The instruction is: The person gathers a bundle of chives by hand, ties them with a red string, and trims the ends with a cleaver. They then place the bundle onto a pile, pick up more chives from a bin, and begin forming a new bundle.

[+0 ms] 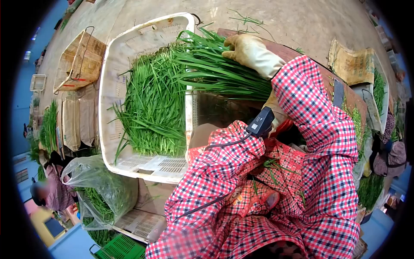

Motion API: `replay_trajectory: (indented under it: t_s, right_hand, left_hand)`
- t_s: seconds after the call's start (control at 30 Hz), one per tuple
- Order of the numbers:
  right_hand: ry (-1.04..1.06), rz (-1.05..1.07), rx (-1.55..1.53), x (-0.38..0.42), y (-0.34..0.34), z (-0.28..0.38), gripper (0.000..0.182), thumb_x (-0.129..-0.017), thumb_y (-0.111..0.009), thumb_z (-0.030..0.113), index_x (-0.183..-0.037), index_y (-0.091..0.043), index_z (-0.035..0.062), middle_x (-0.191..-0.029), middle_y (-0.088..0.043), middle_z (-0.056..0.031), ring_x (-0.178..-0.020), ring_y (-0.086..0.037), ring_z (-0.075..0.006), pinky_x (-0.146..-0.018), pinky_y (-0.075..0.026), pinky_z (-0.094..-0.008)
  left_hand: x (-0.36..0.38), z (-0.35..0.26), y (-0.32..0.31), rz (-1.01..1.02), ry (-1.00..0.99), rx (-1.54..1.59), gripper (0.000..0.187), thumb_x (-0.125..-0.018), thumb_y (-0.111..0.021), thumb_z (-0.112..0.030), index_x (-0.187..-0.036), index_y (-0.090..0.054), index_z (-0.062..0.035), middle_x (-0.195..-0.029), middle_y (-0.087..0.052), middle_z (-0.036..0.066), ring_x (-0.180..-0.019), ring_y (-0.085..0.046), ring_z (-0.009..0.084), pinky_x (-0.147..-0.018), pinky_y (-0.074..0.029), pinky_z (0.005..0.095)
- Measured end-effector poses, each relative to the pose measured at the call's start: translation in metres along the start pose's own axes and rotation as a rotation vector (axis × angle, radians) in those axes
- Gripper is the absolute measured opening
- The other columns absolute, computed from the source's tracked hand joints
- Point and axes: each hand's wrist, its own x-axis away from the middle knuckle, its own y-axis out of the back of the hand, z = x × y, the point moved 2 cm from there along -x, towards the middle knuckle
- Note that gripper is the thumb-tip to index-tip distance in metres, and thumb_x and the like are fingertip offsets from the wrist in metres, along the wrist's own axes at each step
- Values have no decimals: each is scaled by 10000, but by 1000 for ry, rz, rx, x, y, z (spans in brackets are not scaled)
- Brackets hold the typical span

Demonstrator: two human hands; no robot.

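The bunch of long green leaves (226, 73) lies on the brown board (284, 51), and its left end reaches over the rim of the white crate (189, 121); the gloved right hand (250, 49) is with bent fingers against the far edge of this bunch; the gloved left hand (278, 113) is near its right end, partly hidden behind a black device (261, 122); whether either hand grips, I cannot tell from this angle; inside the crate lie more green leaves (157, 103).
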Motion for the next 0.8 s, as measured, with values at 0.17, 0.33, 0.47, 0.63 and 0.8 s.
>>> replay_trajectory:
  t_s: [0.17, 0.33, 0.47, 0.63, 0.8]
  right_hand:
    - [-1, -62, -79, -16, -14, -3, 356, -858, -685, 235, -1175, -652, 77, -1054, -698, -133, -958, -671, -259, -839, -529, -343]
    - [-24, -134, -385, -10, 9, -10, 344, -877, -675, 147, -1189, -626, 10, -876, -695, -117, -773, -643, -182, -735, -526, -281]
    - [-232, -163, -1067, -8, 34, -42, 263, -927, -609, 67, -1159, -583, -54, -853, -680, -156, -752, -670, -210, -700, -592, -297]
    - [-272, -465, -1259, -11, 49, -121, 301, -899, -572, -2, -1199, -555, -9, -807, -649, -112, -624, -659, -223, -595, -588, -367]
    - [-234, -596, -1427, 17, 52, -146, 274, -916, -555, 8, -1190, -558, -12, -801, -645, -103, -665, -656, -225, -637, -589, -370]
  left_hand:
    - [-10, 121, 23, 122, -158, 677, 524, -944, -539, -141, -1417, -325, -68, -1262, -560, 146, -1096, -602, 263, -957, -510, 393]
    - [-9, 57, 29, 736, 309, 1473, 340, -961, -500, -244, -1194, -545, -1, -982, -639, 94, -695, -577, 193, -651, -509, 301]
    - [-25, 29, 20, 843, 485, 1602, 443, -974, -461, -379, -1231, -540, -27, -1038, -619, 54, -704, -527, 160, -632, -456, 313]
    - [-9, -98, -54, 368, 532, 2975, 461, -982, -424, -358, -1361, -475, -101, -1321, -518, 75, -1145, -441, 188, -968, -288, 490]
    - [-11, -111, -56, -438, 403, 4015, 381, -990, -405, -281, -1318, -497, -112, -1389, -468, 217, -1374, -328, 391, -1019, -106, 779]
